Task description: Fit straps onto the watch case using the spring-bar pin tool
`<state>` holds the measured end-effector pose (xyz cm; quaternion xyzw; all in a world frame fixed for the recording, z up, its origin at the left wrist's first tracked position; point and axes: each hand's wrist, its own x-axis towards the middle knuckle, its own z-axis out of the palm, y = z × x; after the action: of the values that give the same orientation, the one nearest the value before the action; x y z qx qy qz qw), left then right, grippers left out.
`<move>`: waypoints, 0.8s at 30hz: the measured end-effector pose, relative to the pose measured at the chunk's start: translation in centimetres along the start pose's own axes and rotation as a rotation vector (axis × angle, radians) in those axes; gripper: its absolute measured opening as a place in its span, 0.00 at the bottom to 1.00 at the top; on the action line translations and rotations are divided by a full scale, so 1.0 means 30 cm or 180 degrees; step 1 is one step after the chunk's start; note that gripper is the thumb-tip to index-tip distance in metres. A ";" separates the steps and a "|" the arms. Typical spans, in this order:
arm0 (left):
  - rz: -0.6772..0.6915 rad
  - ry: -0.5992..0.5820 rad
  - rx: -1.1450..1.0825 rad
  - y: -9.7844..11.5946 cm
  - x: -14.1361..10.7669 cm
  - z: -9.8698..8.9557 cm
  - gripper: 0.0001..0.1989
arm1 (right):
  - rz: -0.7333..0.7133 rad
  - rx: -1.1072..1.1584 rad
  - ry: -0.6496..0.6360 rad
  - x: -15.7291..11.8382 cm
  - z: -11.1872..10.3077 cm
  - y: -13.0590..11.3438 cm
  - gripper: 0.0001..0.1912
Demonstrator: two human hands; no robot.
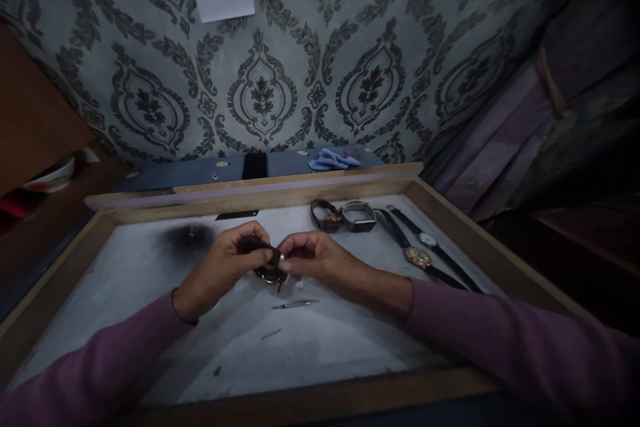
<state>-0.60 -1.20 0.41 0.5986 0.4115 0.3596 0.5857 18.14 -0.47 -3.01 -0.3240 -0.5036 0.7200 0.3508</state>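
Note:
Both my hands are at a dark wristwatch (270, 275) just above the white surface of a wood-framed tray (300, 187). My left hand (220, 267) is closed, its thumb and fingers gripping the dark strap. From the other side, the thumb and fingers of my right hand (320, 257) pinch the same watch near a small shiny spot where strap and case meet. My fingers cover much of the watch, and its finer parts are too dim to make out. A thin metal tool with narrow ends (295, 305) lies just in front of my hands.
To the right lie a brown bracelet watch (327, 223), a grey-banded smartwatch (367, 225), a gold-cased watch (418, 257) and a white-faced watch (428, 239). A dark flat strip (237, 215) rests near the back rim. Beyond it are a blue cloth (334, 159) and a black rectangular object (255, 165).

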 end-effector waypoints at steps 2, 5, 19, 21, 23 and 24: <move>-0.0031 -0.0007 0.0007 -0.004 0.001 -0.005 0.08 | 0.0019 0.0017 0.0011 -0.001 0.002 -0.003 0.14; -0.0103 -0.0044 0.0002 -0.007 0.001 -0.011 0.09 | 0.0008 0.0023 0.0020 -0.004 0.004 -0.008 0.13; -0.0340 -0.0036 -0.0094 0.004 -0.004 0.006 0.10 | 0.0010 -0.0201 0.0105 -0.012 0.019 -0.018 0.09; -0.0366 -0.0016 -0.0109 0.002 -0.003 0.008 0.10 | 0.0022 -0.0172 0.0115 -0.012 0.022 -0.019 0.10; -0.0368 -0.0015 -0.0104 0.000 -0.002 0.007 0.10 | 0.0020 -0.0096 0.0106 -0.010 0.021 -0.018 0.10; -0.0351 -0.0021 -0.0091 0.000 -0.001 0.005 0.10 | 0.0011 -0.0070 0.0102 -0.009 0.020 -0.017 0.11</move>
<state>-0.48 -1.28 0.39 0.5678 0.4367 0.3306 0.6145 17.90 -0.87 -2.32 -0.3402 -0.5053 0.7097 0.3540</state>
